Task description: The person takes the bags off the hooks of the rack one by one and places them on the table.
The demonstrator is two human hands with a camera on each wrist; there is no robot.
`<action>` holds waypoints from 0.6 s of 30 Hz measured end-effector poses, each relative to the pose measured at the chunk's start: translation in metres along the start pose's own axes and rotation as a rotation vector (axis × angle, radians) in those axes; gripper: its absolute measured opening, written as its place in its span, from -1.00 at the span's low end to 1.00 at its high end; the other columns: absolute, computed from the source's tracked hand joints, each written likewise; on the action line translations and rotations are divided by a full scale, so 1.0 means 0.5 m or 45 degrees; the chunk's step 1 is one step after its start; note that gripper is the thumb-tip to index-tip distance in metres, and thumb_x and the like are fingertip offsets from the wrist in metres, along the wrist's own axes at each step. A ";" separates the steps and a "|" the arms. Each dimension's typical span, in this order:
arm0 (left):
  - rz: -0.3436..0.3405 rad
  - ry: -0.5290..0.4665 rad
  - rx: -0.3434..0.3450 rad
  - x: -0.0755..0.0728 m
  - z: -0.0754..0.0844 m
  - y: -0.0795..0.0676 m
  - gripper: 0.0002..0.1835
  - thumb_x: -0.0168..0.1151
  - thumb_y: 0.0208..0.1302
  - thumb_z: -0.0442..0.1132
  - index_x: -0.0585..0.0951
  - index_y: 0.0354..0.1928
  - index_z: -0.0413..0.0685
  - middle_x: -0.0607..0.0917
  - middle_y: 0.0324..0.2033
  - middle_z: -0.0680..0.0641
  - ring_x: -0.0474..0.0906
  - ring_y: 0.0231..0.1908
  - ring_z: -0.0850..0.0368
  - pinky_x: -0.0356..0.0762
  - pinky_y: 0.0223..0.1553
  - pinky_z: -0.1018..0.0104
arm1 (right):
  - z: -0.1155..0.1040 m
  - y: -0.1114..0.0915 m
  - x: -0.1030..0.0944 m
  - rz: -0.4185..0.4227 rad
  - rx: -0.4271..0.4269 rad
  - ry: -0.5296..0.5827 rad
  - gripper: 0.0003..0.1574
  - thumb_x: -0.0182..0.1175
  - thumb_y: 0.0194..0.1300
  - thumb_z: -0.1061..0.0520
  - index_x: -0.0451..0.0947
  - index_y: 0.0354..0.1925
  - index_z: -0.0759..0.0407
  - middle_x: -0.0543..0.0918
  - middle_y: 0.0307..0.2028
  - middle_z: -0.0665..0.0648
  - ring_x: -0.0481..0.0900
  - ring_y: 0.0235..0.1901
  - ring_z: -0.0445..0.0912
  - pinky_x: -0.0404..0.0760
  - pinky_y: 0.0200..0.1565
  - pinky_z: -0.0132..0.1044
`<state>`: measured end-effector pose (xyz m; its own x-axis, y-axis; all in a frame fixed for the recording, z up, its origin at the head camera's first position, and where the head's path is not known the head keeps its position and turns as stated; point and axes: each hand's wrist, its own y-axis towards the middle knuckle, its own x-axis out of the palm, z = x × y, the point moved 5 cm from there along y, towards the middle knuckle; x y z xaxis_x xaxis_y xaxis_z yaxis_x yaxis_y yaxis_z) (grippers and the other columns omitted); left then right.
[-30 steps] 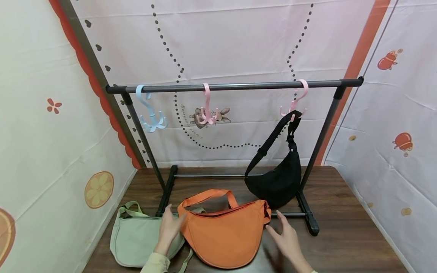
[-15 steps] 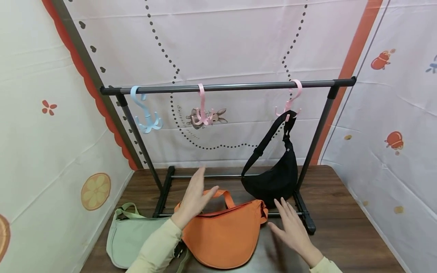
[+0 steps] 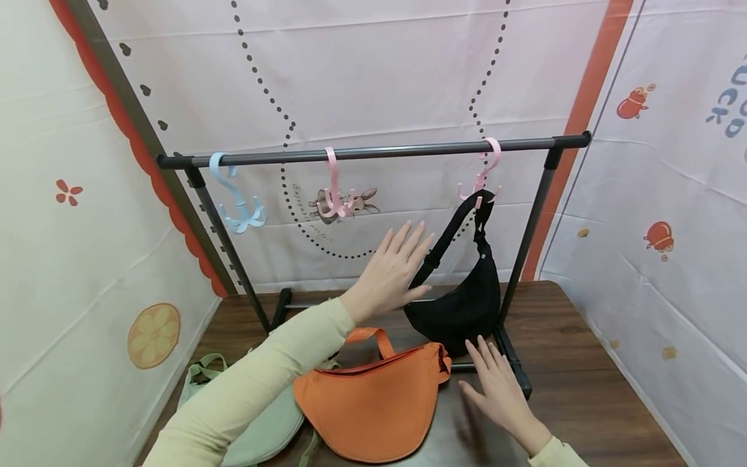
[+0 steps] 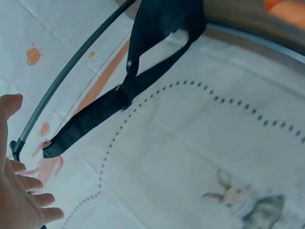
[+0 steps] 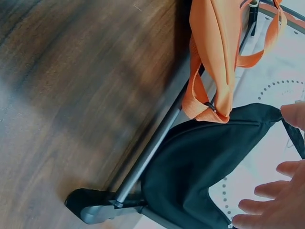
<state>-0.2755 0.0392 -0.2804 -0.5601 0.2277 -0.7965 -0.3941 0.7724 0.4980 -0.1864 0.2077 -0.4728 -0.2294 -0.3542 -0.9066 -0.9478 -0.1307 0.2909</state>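
Hanging by its strap from a pink hook [image 3: 482,176], the black bag [image 3: 463,314] is suspended near the right end of the rack [image 3: 373,154], its body low over the tabletop [image 3: 589,402]. In front of its strap, in the head view, the left hand [image 3: 390,275] is seen raised, fingers straight and slightly parted, with nothing held. Before the bag's lower part the right hand [image 3: 502,392] is spread, thumb set apart, also holding nothing; whether the bag is touched by it cannot be told. Between the forearms the orange bag [image 3: 373,405] is placed, one end overlapping the black bag's bottom in view. To its left, the pale green bag [image 3: 268,431] is partly hidden by the left sleeve [image 3: 262,370]. Above, a second pink hook [image 3: 334,189] and a blue hook [image 3: 242,220] are hung along the bar. Behind everything, a printed cloth [image 3: 373,78] is spread.
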 end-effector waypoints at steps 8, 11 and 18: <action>-0.005 0.149 0.211 -0.044 0.006 0.102 0.03 0.09 0.00 0.38 0.06 0.38 -0.10 0.03 0.36 -0.20 -0.16 0.36 -0.14 -0.15 0.33 0.02 | 0.006 0.002 -0.001 0.015 0.001 -0.019 -0.09 0.28 0.08 -0.07 0.18 0.29 0.25 0.19 0.27 0.40 0.19 0.19 0.32 0.19 0.10 0.28; -0.013 0.170 0.248 -0.059 0.006 0.134 0.05 0.07 -0.01 0.40 0.05 0.38 -0.11 0.02 0.36 -0.20 -0.17 0.36 -0.16 -0.18 0.33 0.04 | 0.007 0.002 -0.001 0.015 -0.003 -0.011 -0.09 0.28 0.08 -0.08 0.18 0.28 0.25 0.19 0.26 0.40 0.19 0.19 0.32 0.19 0.10 0.28; -0.042 0.193 0.213 -0.084 -0.008 0.207 0.06 0.08 -0.02 0.40 0.05 0.38 -0.13 -0.04 0.37 -0.23 -0.17 0.35 -0.20 -0.17 0.33 0.02 | 0.005 0.000 0.007 0.007 -0.011 0.023 -0.10 0.27 0.09 -0.07 0.18 0.29 0.23 0.19 0.27 0.39 0.19 0.19 0.33 0.21 0.09 0.29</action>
<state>-0.2959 0.1073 -0.1941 -0.6568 0.1190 -0.7447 -0.2948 0.8684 0.3988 -0.1877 0.2090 -0.4767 -0.2306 -0.3717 -0.8993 -0.9445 -0.1368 0.2987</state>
